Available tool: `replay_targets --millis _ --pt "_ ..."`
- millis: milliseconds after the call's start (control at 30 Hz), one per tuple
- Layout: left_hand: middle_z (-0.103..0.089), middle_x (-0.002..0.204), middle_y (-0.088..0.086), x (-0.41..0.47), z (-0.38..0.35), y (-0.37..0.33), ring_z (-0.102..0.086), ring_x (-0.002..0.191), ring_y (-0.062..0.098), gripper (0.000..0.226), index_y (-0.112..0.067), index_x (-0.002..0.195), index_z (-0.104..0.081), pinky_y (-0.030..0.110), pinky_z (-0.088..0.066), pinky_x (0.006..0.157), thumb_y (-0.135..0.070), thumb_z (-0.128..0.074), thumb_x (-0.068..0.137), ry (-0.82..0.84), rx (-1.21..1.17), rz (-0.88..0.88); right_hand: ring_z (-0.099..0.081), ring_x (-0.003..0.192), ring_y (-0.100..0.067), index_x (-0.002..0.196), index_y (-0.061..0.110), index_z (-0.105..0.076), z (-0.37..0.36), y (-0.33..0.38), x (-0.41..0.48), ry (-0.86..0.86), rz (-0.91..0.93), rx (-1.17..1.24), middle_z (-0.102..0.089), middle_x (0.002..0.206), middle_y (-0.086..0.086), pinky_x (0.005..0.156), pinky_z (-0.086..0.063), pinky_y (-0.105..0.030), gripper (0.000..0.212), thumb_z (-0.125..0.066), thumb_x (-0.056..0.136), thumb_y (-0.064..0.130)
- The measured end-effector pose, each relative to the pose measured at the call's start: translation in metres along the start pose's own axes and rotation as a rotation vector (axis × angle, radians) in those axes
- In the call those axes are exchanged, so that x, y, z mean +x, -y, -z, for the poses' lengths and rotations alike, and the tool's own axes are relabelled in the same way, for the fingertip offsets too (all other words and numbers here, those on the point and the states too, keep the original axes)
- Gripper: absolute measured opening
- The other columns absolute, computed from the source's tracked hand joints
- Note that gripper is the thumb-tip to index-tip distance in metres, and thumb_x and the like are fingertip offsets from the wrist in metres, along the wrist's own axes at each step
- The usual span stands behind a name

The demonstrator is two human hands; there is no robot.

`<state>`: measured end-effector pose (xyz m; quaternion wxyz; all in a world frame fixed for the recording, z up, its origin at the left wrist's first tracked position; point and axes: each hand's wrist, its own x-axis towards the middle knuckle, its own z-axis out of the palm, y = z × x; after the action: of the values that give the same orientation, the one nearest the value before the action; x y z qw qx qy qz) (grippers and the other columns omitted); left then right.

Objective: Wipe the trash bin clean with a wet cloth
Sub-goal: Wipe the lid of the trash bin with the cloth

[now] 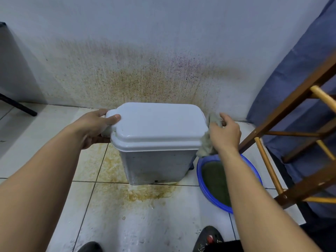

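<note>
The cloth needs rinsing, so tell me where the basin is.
Head view: the blue basin sits on the floor right of the bin, partly under the right forearm, beside the wooden frame.

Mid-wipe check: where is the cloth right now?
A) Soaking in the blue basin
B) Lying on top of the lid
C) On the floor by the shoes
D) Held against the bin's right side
D: the right hand holds the cloth against the right side of the trash bin, above the blue basin, while the left hand grips the lid.
</note>
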<state>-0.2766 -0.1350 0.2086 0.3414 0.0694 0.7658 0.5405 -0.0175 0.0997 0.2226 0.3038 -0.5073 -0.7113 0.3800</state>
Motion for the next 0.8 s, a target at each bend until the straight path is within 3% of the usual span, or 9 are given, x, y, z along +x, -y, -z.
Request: replay_targets --millis 67,100,167,200,333,400,567,667,800 --pt "-0.075 0.118 0.010 0.001 0.000 0.001 -0.078 0.095 0.029 0.054 -0.018 0.143 -0.058 0.039 -0.065 0.066 -0.032 -0.076 0.095 0.002 -0.004 0.000 -0.062 0.105 -0.023 0.118 0.023 -0.069 0.001 0.010 0.022 0.116 0.014 0.010 -0.068 0.119 -0.005 0.095 -0.053 -0.038 0.031 -0.056 0.090 0.017" --pt "-0.075 0.119 0.010 0.001 0.001 0.001 -0.078 0.095 0.029 0.054 -0.019 0.144 -0.058 0.040 -0.065 0.066 -0.032 -0.076 0.095 0.001 -0.006 -0.002 -0.063 0.089 -0.023 0.102 0.024 -0.072 0.002 0.014 0.030 0.191 0.010 0.022 -0.071 0.102 -0.004 0.080 -0.054 -0.034 0.020 -0.056 0.091 0.019" --pt "-0.075 0.119 0.010 0.001 0.000 0.000 -0.077 0.095 0.030 0.053 -0.019 0.144 -0.058 0.039 -0.065 0.065 -0.032 -0.075 0.095 0.002 -0.007 -0.005 -0.048 0.064 -0.025 0.095 0.011 -0.069 0.003 0.023 0.039 0.333 -0.028 0.063 -0.056 0.076 -0.007 0.054 -0.041 -0.029 0.019 -0.057 0.094 0.026" --pt "-0.075 0.119 0.010 0.001 0.000 0.000 -0.077 0.095 0.030 0.054 -0.019 0.144 -0.058 0.039 -0.065 0.065 -0.032 -0.075 0.095 0.001 -0.007 -0.004 -0.042 0.064 -0.025 0.100 0.006 -0.066 0.003 0.022 0.041 0.373 -0.039 0.072 -0.051 0.074 -0.008 0.053 -0.035 -0.030 0.027 -0.057 0.095 0.031" --pt "-0.075 0.116 0.011 -0.001 -0.002 -0.002 -0.077 0.094 0.029 0.051 -0.018 0.142 -0.059 0.037 -0.065 0.060 -0.031 -0.075 0.095 -0.009 -0.004 -0.003 -0.057 0.073 -0.023 0.111 0.023 -0.069 0.002 0.011 0.029 0.362 0.035 -0.022 -0.067 0.084 0.000 0.064 -0.045 -0.032 0.024 -0.052 0.095 0.027" --pt "-0.075 0.116 0.012 -0.001 -0.002 -0.002 -0.077 0.095 0.030 0.051 -0.017 0.142 -0.059 0.037 -0.065 0.060 -0.031 -0.075 0.095 -0.015 -0.001 0.001 -0.061 0.091 -0.016 0.123 0.033 -0.066 0.004 0.003 0.011 0.310 0.095 -0.046 -0.067 0.101 0.010 0.077 -0.049 -0.032 0.039 -0.051 0.091 0.017" --pt "-0.073 0.117 0.012 -0.006 -0.005 -0.003 -0.075 0.096 0.030 0.051 -0.017 0.142 -0.057 0.036 -0.065 0.056 -0.030 -0.074 0.096 -0.027 0.004 -0.001 -0.058 0.113 -0.014 0.136 0.030 -0.056 -0.009 -0.026 -0.044 0.075 0.072 0.115 -0.063 0.125 0.011 0.097 -0.048 -0.034 0.055 -0.057 0.087 0.006" --pt "-0.073 0.117 0.011 -0.008 -0.006 -0.004 -0.075 0.096 0.030 0.053 -0.018 0.144 -0.056 0.036 -0.065 0.058 -0.031 -0.075 0.096 -0.032 0.013 -0.006 -0.047 0.133 -0.022 0.148 0.019 -0.045 -0.033 -0.036 -0.072 -0.069 0.111 0.084 -0.050 0.148 0.000 0.113 -0.037 -0.035 0.066 -0.058 0.086 0.002" --pt "-0.073 0.115 0.011 -0.010 -0.006 -0.004 -0.075 0.095 0.030 0.052 -0.018 0.143 -0.056 0.036 -0.065 0.057 -0.031 -0.075 0.096 -0.036 0.013 -0.010 -0.039 0.138 -0.023 0.151 0.012 -0.041 -0.066 -0.031 -0.117 -0.153 0.174 0.009 -0.034 0.157 -0.002 0.106 -0.033 -0.022 0.070 -0.055 0.084 -0.001"
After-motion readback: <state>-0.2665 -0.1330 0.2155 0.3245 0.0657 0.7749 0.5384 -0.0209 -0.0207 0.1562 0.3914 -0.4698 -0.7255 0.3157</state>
